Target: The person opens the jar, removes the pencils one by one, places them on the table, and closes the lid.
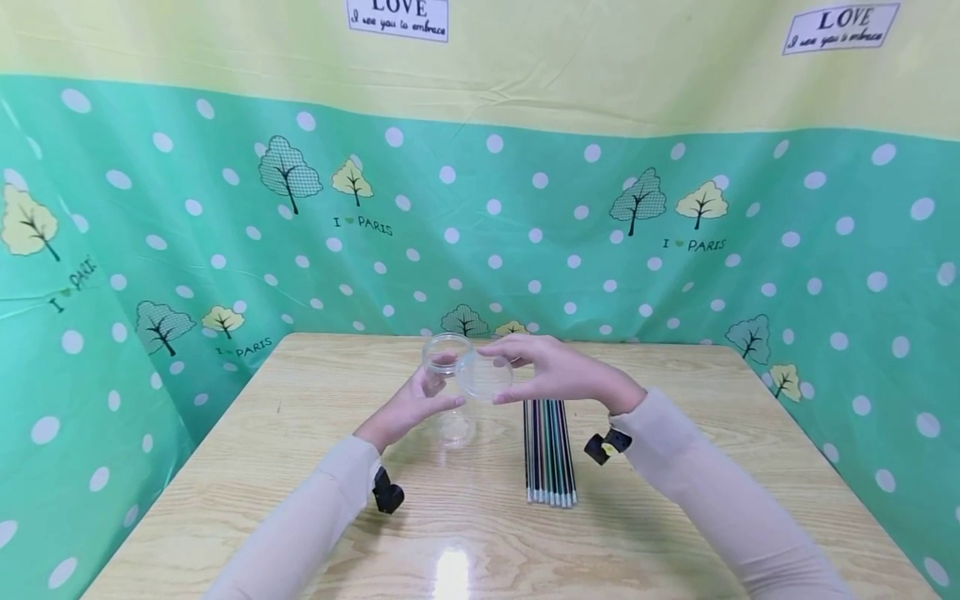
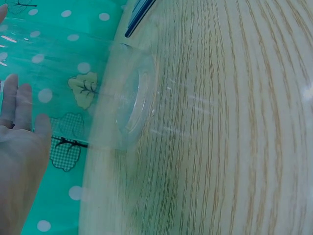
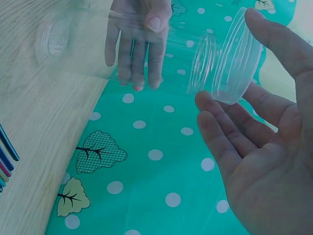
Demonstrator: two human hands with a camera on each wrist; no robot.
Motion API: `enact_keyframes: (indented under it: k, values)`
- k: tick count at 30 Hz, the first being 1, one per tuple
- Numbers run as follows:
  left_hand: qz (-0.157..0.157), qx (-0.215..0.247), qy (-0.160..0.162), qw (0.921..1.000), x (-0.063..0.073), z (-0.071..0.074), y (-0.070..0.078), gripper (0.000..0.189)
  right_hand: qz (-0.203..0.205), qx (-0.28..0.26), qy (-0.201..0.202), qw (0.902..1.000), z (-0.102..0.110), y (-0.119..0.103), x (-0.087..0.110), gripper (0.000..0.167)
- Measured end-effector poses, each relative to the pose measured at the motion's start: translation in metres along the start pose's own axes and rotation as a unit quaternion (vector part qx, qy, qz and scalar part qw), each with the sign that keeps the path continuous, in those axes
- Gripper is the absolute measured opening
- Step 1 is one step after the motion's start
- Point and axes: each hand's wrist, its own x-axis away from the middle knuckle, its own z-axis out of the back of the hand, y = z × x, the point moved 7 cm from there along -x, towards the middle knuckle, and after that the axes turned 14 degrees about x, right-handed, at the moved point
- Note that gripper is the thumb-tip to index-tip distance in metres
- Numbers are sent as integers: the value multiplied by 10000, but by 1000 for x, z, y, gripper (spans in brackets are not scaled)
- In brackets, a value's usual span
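Observation:
A tall clear plastic jar (image 1: 453, 429) stands upright at mid-table, its base on or close to the wood. My left hand (image 1: 408, 407) grips it around the upper part; in the right wrist view its fingers show through the clear wall of the jar (image 3: 88, 54). My right hand (image 1: 558, 372) pinches a clear round lid (image 1: 483, 377) by its rim between thumb and fingers. The lid (image 3: 237, 61) is tilted, right beside the jar's threaded mouth; whether they touch I cannot tell. In the left wrist view, the jar's base (image 2: 137, 98) and part of the left hand (image 2: 22, 152) show.
A row of several dark pencils (image 1: 550, 458) with pale ends lies on the wooden table (image 1: 330, 383), right of the jar and partly under my right hand. A green dotted curtain (image 1: 495, 233) hangs behind the table and along its sides.

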Motion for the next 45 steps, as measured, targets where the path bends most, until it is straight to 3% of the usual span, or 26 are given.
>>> enact_keyframes:
  k: [13,21,27,35,45]
  values:
    - [175,-62,79,9998,0,1,-3,80,104,328,216,9992,9,-5,-11,66]
    - [236,-11,71,9997,1,2,-5,91,130,217,277,9993,4,-3,-28,62]
    - [378,-82,126,9992,3,3,-5,97,1,217,153,9996,-3,1,-42,59]
    - [336,-76,96,9994,2,2,-4,99,36,248,25,9997,-8,1,-57,60]
    - [413,-86,138,9990,3,2,-4,99,-111,302,-264,9991,-11,0,-63,60]
